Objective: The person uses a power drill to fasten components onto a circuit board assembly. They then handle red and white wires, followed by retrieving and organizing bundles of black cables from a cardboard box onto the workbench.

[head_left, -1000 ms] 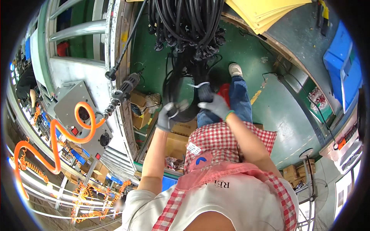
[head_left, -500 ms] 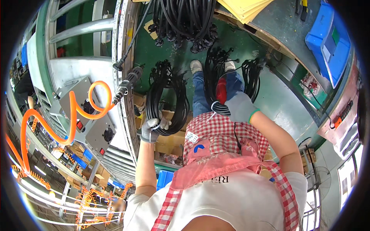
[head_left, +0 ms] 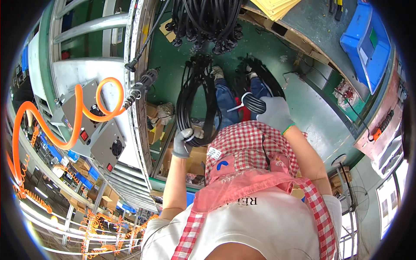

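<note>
My left hand (head_left: 185, 142), in a grey-white glove, is closed round the lower end of a looped bundle of black cables (head_left: 182, 108). A white tie binds that bundle beside my fingers, and its connector ends hang away from me over the floor. My right hand (head_left: 276, 113), also gloved, grips a second black cable bundle (head_left: 255, 104), which has a white cable tie (head_left: 236, 107) sticking out to the left. The right fingers are partly hidden behind the glove's back. Both bundles hang in front of my legs, apart from each other.
More black cables (head_left: 206, 21) hang in a thick bunch ahead. A metal frame (head_left: 138, 86) with a coiled orange air hose (head_left: 78, 125) stands at left. On the right are a workbench (head_left: 303, 26), yellow sheets (head_left: 275, 6) and a blue bin (head_left: 368, 47). Cardboard boxes (head_left: 197, 160) sit low by the frame.
My left hand has moved right with its bundle, toward my legs. My right hand has lifted slightly away from me, and its bundle has turned, the white tie now pointing left.
</note>
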A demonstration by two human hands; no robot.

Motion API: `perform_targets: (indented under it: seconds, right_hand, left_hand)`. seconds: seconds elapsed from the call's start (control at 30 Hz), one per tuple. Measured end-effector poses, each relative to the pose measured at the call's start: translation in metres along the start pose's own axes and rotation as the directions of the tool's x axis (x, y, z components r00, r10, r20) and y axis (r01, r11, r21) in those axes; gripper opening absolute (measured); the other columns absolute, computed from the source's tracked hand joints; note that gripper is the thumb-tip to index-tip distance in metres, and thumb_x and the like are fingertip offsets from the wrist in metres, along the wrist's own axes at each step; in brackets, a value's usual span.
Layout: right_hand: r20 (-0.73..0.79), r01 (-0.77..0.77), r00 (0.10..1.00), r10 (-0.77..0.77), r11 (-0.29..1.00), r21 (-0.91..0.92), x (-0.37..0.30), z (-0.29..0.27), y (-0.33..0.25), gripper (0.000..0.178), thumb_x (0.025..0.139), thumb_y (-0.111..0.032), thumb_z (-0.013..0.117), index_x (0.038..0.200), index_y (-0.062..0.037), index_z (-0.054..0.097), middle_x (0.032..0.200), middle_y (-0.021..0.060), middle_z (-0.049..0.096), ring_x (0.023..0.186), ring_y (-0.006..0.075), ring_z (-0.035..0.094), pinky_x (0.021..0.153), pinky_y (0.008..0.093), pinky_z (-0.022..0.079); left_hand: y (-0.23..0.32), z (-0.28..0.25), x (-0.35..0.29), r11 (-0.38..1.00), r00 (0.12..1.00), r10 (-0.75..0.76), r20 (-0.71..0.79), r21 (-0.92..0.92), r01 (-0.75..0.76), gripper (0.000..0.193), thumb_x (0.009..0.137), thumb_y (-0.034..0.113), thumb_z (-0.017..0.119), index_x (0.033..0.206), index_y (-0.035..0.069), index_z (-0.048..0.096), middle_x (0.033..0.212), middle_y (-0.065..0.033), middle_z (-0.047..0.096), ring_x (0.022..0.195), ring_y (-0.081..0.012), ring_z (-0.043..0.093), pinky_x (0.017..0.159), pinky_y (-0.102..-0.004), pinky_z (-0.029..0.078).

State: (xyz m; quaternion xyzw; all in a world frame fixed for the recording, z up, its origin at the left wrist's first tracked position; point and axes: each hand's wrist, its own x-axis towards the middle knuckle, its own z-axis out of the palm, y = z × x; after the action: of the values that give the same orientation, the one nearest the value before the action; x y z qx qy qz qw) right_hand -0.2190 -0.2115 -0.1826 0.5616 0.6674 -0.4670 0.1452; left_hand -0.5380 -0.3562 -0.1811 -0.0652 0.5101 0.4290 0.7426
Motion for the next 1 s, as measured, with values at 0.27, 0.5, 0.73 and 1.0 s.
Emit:
perform_targets:
  seconds: [0.27, 0.5, 0.73, 1.0]
  right_hand:
    - [0.093, 0.089, 0.986, -0.137, 0.913, 0.399, -0.057, 0.034, -0.074, 0.04, 0.067, -0.035, 0.071, 0.09, -0.0042, 0.064, 0.087, 0.0194, 0.062, 0.084, 0.0352, 0.061, 0.074, 0.0445, 0.047]
    - [-0.011, 0.262, 0.965, -0.262, 0.964, 0.044, -0.066, 0.023, -0.091, 0.043, 0.069, -0.033, 0.071, 0.097, -0.0021, 0.063, 0.099, 0.0144, 0.05, 0.092, 0.0314, 0.049, 0.078, 0.0422, 0.043]
    - [-0.153, 0.151, 0.986, -0.061, 0.707, 0.691, -0.094, 0.036, -0.044, 0.063, 0.079, -0.042, 0.066, 0.118, 0.0043, 0.048, 0.116, 0.0205, 0.052, 0.099, 0.0332, 0.056, 0.081, 0.0401, 0.049]
    - [0.442, -0.426, 0.853, -0.277, -0.859, 0.285, -0.013, 0.127, 0.02, 0.081, 0.078, -0.06, 0.063, 0.127, 0.0018, 0.044, 0.13, 0.0205, 0.049, 0.121, 0.0285, 0.048, 0.104, 0.0401, 0.04]
  left_hand:
    - [-0.021, 0.047, 0.005, 0.969, 0.951, -0.216, 0.221, 0.165, 0.182, 0.078, 0.076, 0.031, 0.067, 0.136, -0.007, 0.034, 0.13, -0.0211, 0.051, 0.118, -0.0294, 0.054, 0.105, -0.0391, 0.039]
    - [-0.061, 0.048, 0.009, 0.912, 0.929, -0.22, 0.296, -0.276, 0.304, 0.074, 0.067, 0.03, 0.079, 0.128, 0.002, 0.047, 0.123, -0.0132, 0.056, 0.114, -0.028, 0.054, 0.104, -0.0397, 0.038]
    - [-0.064, 0.079, 0.045, 0.85, 0.961, -0.005, 0.275, -0.505, 0.149, 0.068, 0.073, 0.037, 0.074, 0.128, 0.006, 0.05, 0.131, -0.0126, 0.053, 0.12, -0.0299, 0.05, 0.108, -0.0463, 0.033]
    - [-0.073, 0.124, 0.056, 0.799, 0.986, 0.105, 0.127, -0.601, -0.007, 0.068, 0.085, 0.052, 0.058, 0.137, 0.012, 0.044, 0.143, -0.0102, 0.042, 0.133, -0.0299, 0.036, 0.114, -0.0508, 0.019]
